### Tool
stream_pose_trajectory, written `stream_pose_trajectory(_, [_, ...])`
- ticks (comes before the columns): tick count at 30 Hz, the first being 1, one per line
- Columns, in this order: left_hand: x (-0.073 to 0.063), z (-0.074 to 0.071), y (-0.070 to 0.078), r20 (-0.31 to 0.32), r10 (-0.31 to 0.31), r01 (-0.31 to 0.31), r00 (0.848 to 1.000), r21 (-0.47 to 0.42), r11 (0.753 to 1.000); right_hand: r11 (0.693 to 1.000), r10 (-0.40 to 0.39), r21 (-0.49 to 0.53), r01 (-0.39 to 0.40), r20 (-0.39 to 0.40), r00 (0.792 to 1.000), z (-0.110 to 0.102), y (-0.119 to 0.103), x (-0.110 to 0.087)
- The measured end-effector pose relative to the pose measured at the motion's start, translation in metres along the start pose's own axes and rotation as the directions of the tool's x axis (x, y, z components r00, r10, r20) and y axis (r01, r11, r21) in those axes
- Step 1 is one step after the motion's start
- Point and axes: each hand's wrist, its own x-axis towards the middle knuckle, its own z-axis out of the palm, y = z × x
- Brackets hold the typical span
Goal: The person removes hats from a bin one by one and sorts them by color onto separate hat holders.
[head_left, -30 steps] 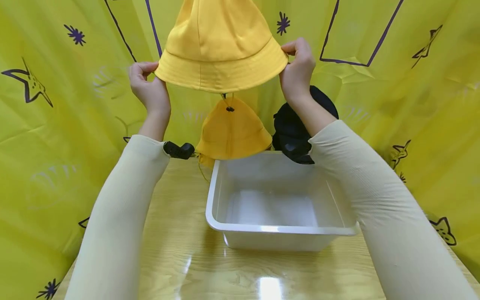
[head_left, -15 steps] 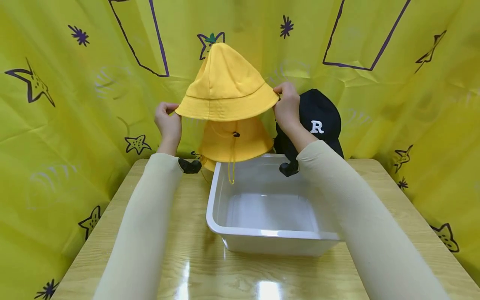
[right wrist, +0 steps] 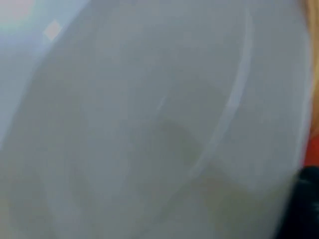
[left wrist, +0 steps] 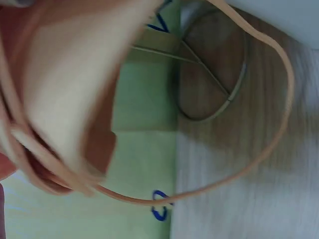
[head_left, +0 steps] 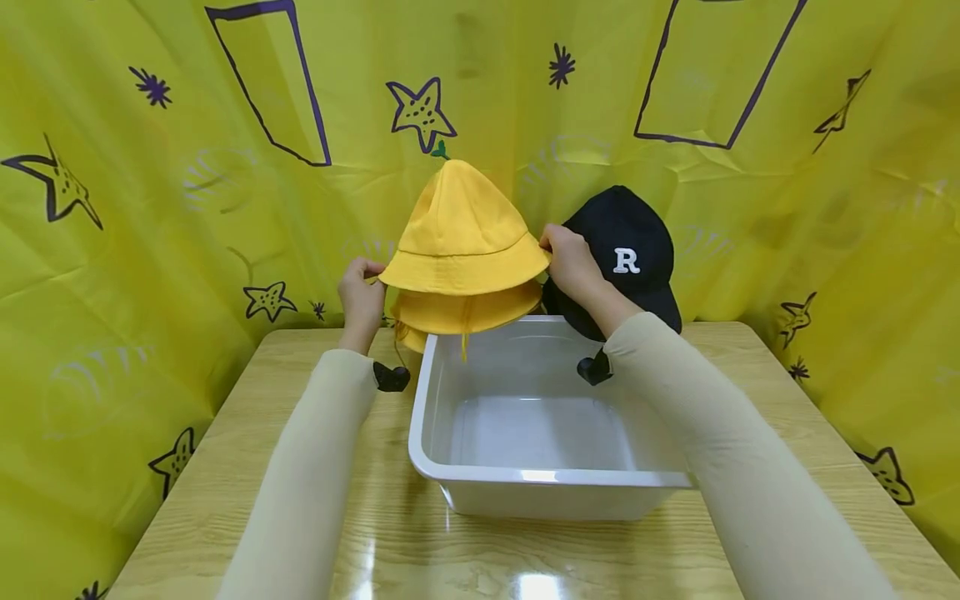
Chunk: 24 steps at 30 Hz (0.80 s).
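In the head view my left hand [head_left: 362, 302] pinches the left edge of a yellow bucket hat's [head_left: 465, 225] brim. My right hand [head_left: 573, 262] holds the same brim at its right edge. A small green sprout tops this hat. Its brim lies just above or against another yellow hat [head_left: 480, 312], mostly hidden beneath it. Beside my right hand sits a black cap [head_left: 633, 242] with a white letter R. The left wrist view shows an orange-looking cord loop [left wrist: 289, 94] hanging near cloth; the right wrist view mostly shows the white bin's wall [right wrist: 149, 99].
A white plastic bin [head_left: 555, 477] stands on the wooden table [head_left: 315, 467] in front of the hats. A round wire base [left wrist: 230, 101] rests on the tabletop. Behind and at both sides hangs a yellow curtain [head_left: 480, 75] with drawn stars.
Both hands have lowered the upper yellow hat from high in view down over the other yellow hat. The black cap's R has come into view as the right arm moved down.
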Motion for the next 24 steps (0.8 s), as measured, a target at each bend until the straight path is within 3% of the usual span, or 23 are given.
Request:
stream_pose_trajectory(3, [-0.006, 0.005, -0.013, 0.026, 0.022, -0.023, 0.999, 0.036, 0.999, 0.995, -0.049, -0.083, 0.055, 0.075, 0.996, 0.006, 0.002, -0.006])
stream_pose_trajectory(8, [-0.016, 0.017, -0.038, 0.03, 0.019, -0.022, 0.999, 0.085, 0.996, 0.96, -0.143, -0.207, 0.189, 0.218, 0.965, 0.016, -0.003, -0.009])
stream_pose_trajectory(14, [-0.028, 0.025, -0.059, -0.024, 0.029, -0.027, 0.999, 0.085, 0.996, 0.935, -0.064, -0.307, 0.181, 0.353, 0.933, 0.022, -0.008, -0.012])
stream_pose_trajectory(19, [-0.037, 0.031, -0.072, 0.016, 0.029, -0.03, 0.999, 0.076, 0.997, 0.912, -0.052, -0.345, 0.221, 0.437, 0.898, 0.025, -0.01, -0.014])
stream_pose_trajectory(24, [-0.033, 0.035, -0.072, 0.023, 0.082, -0.084, 0.996, 0.108, 0.991, 0.914, -0.049, -0.341, 0.22, 0.445, 0.894, 0.025, -0.008, -0.012])
